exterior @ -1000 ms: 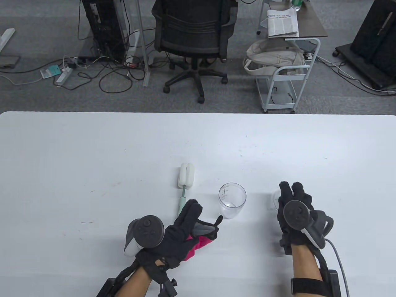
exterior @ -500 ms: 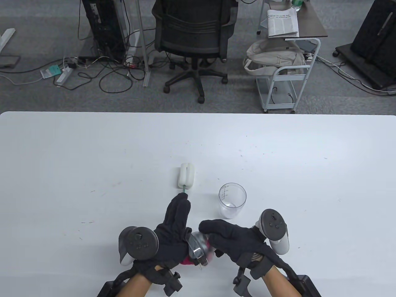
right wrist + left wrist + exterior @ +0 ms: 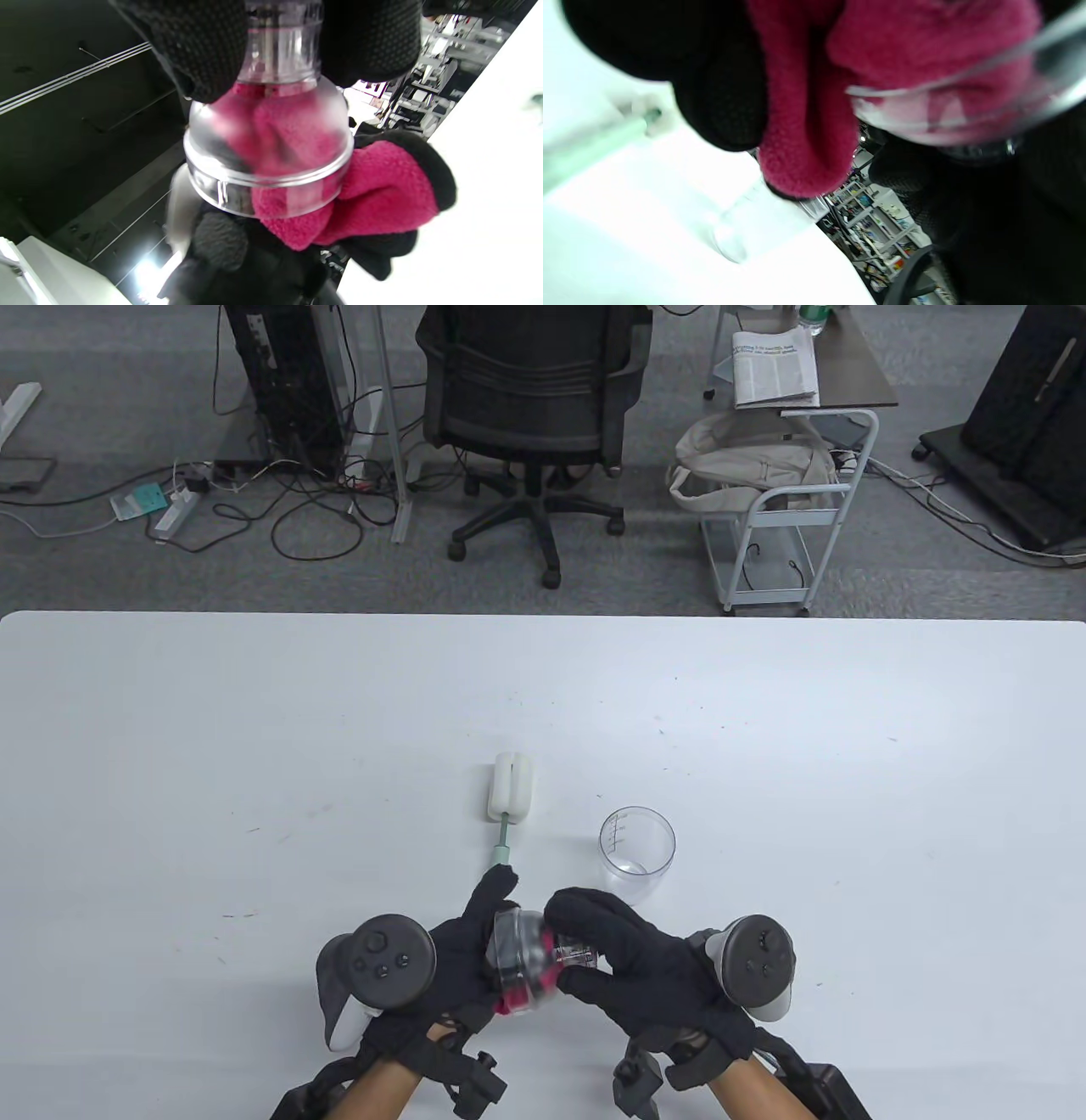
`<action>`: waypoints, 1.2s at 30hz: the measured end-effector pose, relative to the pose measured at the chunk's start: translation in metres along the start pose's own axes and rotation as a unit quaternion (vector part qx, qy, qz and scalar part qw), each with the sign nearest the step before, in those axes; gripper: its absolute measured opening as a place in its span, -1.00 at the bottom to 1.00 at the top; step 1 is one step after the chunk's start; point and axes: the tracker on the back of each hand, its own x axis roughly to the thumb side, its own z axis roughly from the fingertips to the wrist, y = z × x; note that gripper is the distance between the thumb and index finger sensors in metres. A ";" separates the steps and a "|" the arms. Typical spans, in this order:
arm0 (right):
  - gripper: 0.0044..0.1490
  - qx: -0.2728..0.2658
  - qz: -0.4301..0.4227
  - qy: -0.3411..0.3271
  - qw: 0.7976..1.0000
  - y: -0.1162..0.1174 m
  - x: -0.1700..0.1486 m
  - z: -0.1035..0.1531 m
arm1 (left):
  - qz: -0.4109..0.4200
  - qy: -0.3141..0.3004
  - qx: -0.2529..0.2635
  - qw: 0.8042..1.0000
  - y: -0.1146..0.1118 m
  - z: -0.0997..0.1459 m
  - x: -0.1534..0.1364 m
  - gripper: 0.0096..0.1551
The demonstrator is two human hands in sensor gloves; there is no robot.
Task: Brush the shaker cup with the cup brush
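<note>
Black gloves [image 3: 475, 950] with magenta fleece palms [image 3: 382, 190]. Clear lid [image 3: 271, 140], clear cup [image 3: 638, 857] with printed scale. White brush [image 3: 512, 789], pale green handle. White table [image 3: 254, 772].

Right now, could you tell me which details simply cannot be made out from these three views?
- Table view: the lower handle of the cup brush is hidden under the left hand.
- Table view: the clear lid is mostly covered by both hands; the right hand hides its top.
- Left wrist view: the shaker cup is a washed-out blur.
- Right wrist view: the right hand's fingers cover the lid's cap.
</note>
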 end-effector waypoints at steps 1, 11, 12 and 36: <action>-0.24 -0.012 0.011 0.015 1.000 0.001 -0.002 0.000 | -0.010 -0.018 0.010 1.000 0.000 0.001 0.004 -0.02; -0.31 0.063 -0.164 0.046 0.983 -0.004 -0.014 -0.004 | -0.072 -0.021 0.048 0.996 0.006 0.001 -0.002 0.39; -0.32 0.059 -0.142 0.031 0.988 -0.004 -0.012 -0.004 | -0.074 0.002 0.033 0.997 0.006 0.001 -0.003 0.42; -0.18 0.046 -0.064 -0.027 0.997 0.006 0.005 -0.002 | 0.140 -0.073 0.005 0.987 0.007 -0.004 -0.006 0.09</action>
